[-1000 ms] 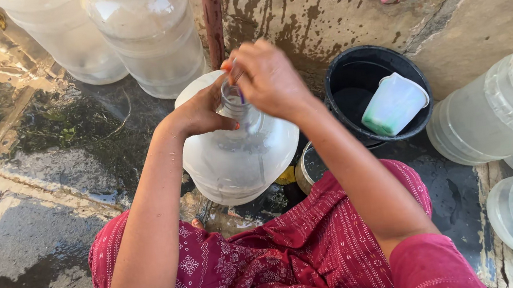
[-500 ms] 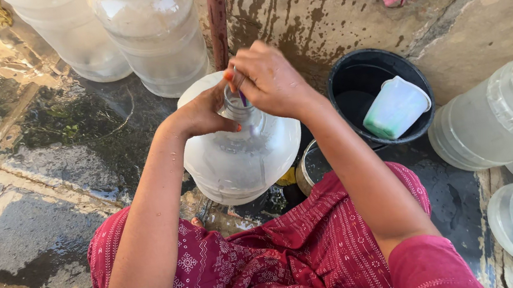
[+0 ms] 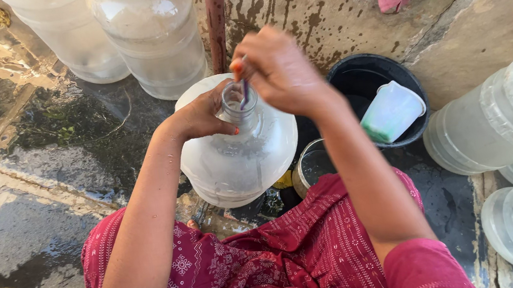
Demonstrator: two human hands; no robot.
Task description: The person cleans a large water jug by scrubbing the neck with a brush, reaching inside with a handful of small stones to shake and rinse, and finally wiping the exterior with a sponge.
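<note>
- One clear round plastic water jug (image 3: 239, 159): left hand (image 3: 203, 114) fingers wrap its neck.
- Right hand (image 3: 280, 71) fingers pinch a thin purple stick (image 3: 244, 91) in its mouth.
- One black bucket (image 3: 353, 78) holds a white-green plastic container (image 3: 392, 113).

Your skirt of dark red cloth (image 3: 286, 265) carries a small white printed pattern. The round clear plastic water jug (image 3: 239, 159) looks milky white. A thin purple stick (image 3: 244, 89) crosses its mouth. The round black plastic bucket (image 3: 408, 81) holds a white and mint-green plastic jug (image 3: 392, 111). The wet stone floor (image 3: 29, 174) is grey with green patches.
</note>
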